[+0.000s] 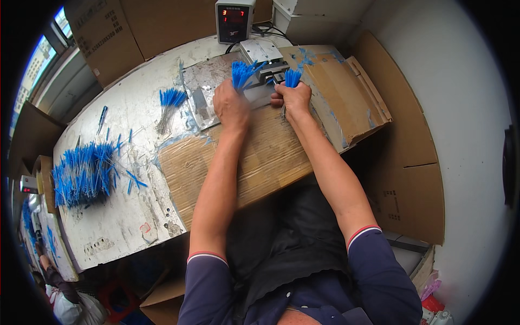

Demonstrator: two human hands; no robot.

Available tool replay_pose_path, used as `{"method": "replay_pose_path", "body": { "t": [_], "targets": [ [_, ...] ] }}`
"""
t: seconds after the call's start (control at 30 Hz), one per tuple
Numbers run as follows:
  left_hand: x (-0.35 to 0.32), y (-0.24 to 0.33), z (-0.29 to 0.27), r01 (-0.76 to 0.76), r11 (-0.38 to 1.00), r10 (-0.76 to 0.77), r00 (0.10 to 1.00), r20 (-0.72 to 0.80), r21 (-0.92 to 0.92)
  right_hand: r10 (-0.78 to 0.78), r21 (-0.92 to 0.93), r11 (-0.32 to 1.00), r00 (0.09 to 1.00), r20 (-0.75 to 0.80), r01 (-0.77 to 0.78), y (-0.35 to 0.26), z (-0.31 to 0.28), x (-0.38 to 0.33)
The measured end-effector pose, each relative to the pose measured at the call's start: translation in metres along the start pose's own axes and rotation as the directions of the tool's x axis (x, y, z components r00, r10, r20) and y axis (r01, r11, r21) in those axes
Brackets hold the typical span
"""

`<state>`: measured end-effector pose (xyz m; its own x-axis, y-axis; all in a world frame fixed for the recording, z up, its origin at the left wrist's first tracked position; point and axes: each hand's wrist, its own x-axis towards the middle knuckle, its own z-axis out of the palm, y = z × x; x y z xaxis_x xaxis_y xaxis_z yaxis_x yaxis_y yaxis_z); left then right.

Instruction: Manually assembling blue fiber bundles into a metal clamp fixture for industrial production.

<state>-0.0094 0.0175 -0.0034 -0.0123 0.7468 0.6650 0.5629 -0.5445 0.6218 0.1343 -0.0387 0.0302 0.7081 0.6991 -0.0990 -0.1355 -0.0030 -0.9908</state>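
My left hand [232, 107] is closed round a bundle of thin strands with blue ends [242, 75], which fan out above the fist. To its right, my right hand [296, 99] grips a tighter blue-ended bundle [292, 78], with pale thin stems showing below the fingers. Both hands are beside a small metal machine [262, 52] with a dark clamp-like front [272, 70]. My right fingertips are close to that front; whether they touch it I cannot tell. Left of my left hand, another blue-ended bundle [172, 98] lies on the worktable [146, 151].
A large heap of blue-ended strands [84, 173] covers the table's left part, with loose pieces around it and a pen-like tool [102, 119] behind. A display box [234, 23] stands at the back. Cardboard [244, 157] covers the front edge; a carton [346, 97] is right. Another person [65, 292] is lower left.
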Motion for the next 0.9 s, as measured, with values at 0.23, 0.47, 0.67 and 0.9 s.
{"method": "replay_pose_path", "body": {
  "t": [0.23,0.47,0.67,0.9],
  "targets": [
    [-0.003,0.005,-0.002,0.082,0.997,-0.082,0.967,0.240,0.013,0.063,0.314,0.940,0.973,0.223,-0.133,0.003,-0.021,-0.005],
    [-0.002,0.008,-0.004,0.101,0.995,-0.093,0.955,0.283,-0.016,0.061,0.241,0.964,0.977,0.205,-0.111,0.007,-0.030,-0.010],
    [-0.002,0.008,-0.004,0.102,0.995,-0.093,0.949,0.301,-0.015,0.064,0.054,0.996,0.981,0.183,-0.076,0.002,-0.029,-0.014],
    [-0.004,0.010,-0.003,-0.054,0.998,0.048,0.971,0.235,0.021,0.048,0.137,0.987,0.975,0.215,-0.079,0.001,-0.024,-0.016]
  ]
}}
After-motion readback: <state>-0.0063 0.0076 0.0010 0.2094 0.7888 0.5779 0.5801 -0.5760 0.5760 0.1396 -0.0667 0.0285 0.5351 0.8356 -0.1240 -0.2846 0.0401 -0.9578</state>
